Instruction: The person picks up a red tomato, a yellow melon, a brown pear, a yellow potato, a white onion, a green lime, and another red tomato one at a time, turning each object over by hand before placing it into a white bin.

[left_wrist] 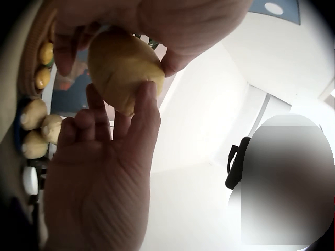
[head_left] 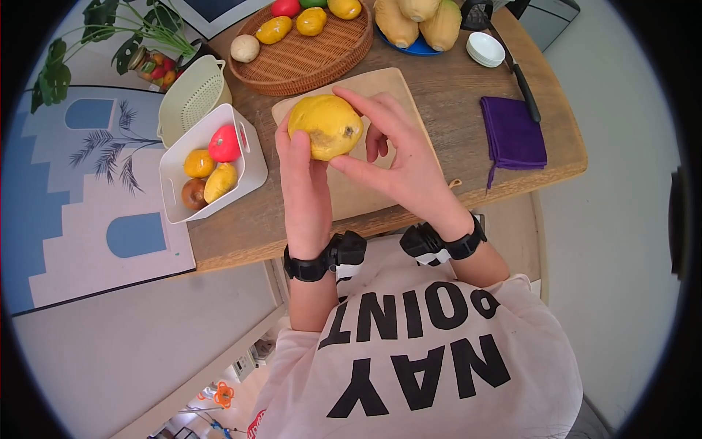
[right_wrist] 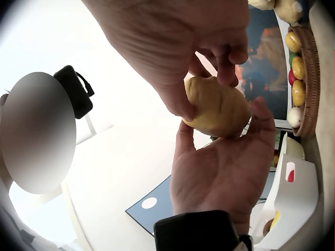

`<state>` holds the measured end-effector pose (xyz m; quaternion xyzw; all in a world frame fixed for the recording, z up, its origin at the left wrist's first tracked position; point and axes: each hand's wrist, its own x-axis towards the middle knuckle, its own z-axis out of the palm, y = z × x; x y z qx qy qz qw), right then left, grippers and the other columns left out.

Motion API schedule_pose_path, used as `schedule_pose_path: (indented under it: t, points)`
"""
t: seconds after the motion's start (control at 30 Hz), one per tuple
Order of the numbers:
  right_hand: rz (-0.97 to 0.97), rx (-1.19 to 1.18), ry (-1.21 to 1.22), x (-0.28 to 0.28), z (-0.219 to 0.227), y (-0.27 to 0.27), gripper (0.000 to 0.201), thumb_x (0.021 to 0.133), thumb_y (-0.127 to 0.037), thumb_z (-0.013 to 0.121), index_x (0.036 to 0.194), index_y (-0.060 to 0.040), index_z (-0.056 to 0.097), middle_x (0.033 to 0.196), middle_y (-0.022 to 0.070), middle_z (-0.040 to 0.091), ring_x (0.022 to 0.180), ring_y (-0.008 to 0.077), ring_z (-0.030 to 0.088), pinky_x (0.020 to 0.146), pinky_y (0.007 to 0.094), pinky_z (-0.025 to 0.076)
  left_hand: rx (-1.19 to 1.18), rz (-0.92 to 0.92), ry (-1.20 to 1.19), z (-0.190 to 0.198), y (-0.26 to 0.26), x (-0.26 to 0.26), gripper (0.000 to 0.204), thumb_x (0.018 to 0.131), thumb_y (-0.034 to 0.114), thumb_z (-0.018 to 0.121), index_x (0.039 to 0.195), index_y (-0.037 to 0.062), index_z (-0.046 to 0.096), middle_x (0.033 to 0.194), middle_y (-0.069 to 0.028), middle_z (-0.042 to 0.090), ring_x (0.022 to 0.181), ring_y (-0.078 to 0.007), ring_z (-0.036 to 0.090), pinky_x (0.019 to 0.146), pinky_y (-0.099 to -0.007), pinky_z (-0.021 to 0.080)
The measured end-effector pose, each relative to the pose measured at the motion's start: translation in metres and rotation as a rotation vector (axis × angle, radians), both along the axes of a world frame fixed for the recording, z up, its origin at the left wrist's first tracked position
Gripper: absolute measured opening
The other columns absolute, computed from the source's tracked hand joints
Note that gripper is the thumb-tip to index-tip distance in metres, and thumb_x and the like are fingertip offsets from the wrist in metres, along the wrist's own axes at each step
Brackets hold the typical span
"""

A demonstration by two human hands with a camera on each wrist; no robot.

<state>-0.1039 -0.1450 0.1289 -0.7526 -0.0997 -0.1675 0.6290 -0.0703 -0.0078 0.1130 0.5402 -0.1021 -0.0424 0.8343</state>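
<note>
A yellow fruit (head_left: 322,126) with a brownish blotch and a dark spot at one end is held up over the wooden cutting board (head_left: 365,197). My left hand (head_left: 306,192) grips its left side, thumb across the near face. From the other side, my right hand (head_left: 404,154) pinches it between thumb and index finger, the remaining fingers curled in. In the left wrist view the fruit (left_wrist: 124,70) shows shallow creases, with the left thumb pressed on its skin. The right wrist view has the fruit (right_wrist: 217,107) between both hands.
Left of the board stand a white bin (head_left: 248,172) with fruit and a pale green colander (head_left: 191,102). Behind it are a wicker tray (head_left: 307,62) of fruit and a blue plate (head_left: 417,50). Small white bowls (head_left: 485,50), a knife (head_left: 526,91) and a purple cloth (head_left: 512,135) lie right.
</note>
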Motion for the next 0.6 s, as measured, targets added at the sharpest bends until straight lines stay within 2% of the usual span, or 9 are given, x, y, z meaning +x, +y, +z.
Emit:
schedule_pose_path:
  t: [0.1,0.27,0.37,0.47,0.6]
  points:
    - [0.002,-0.123,0.002,0.0,-0.001,0.0,0.067,0.079,-0.017,0.076,0.141,-0.0107,0.05,0.109,0.0052,0.05,0.072,0.0114,0.049,0.065,0.0239,0.045,0.109,0.061,-0.011,0.007,-0.005,-0.005,0.055,0.099,0.042,0.047,0.138,0.0039,0.041,0.131,-0.0098,0.05,0.118,-0.0195,0.053,0.089,-0.0339,0.046]
    - [0.059,0.029,-0.043,0.003,-0.006,0.0,0.057,0.084,-0.018,0.072,0.137,-0.0095,0.053,0.117,0.0065,0.048,0.076,0.0111,0.051,0.068,0.0239,0.047,0.134,0.067,-0.032,0.01,-0.005,-0.004,0.053,0.099,0.041,0.047,0.137,0.0056,0.043,0.13,-0.0095,0.05,0.12,-0.0202,0.051,0.099,-0.0353,0.042]
    - [0.089,0.084,-0.076,0.005,-0.007,-0.002,0.051,0.086,-0.017,0.069,0.134,-0.0092,0.054,0.12,0.0064,0.048,0.079,0.0103,0.053,0.07,0.0233,0.048,0.125,-0.037,-0.064,0.006,0.0,-0.002,0.052,0.096,0.03,0.05,0.141,0.0064,0.04,0.131,-0.0097,0.047,0.121,-0.0189,0.048,0.104,-0.0318,0.037]
    - [0.133,0.139,-0.073,0.004,-0.006,-0.005,0.048,0.088,-0.014,0.067,0.133,-0.0091,0.054,0.122,0.0062,0.048,0.081,0.0096,0.053,0.07,0.023,0.048,0.124,-0.019,-0.059,0.009,-0.004,-0.003,0.053,0.098,0.043,0.047,0.137,0.007,0.044,0.13,-0.0086,0.05,0.121,-0.0202,0.05,0.103,-0.0373,0.039]
    - [0.217,0.333,0.063,-0.001,0.003,-0.006,0.046,0.089,-0.012,0.065,0.133,-0.0091,0.054,0.123,0.006,0.048,0.079,0.0086,0.053,0.068,0.0222,0.048,0.064,-0.121,0.027,0.012,0.002,-0.005,0.054,0.098,0.045,0.047,0.136,0.0073,0.044,0.129,-0.0077,0.051,0.114,-0.0173,0.053,0.092,-0.0344,0.045]
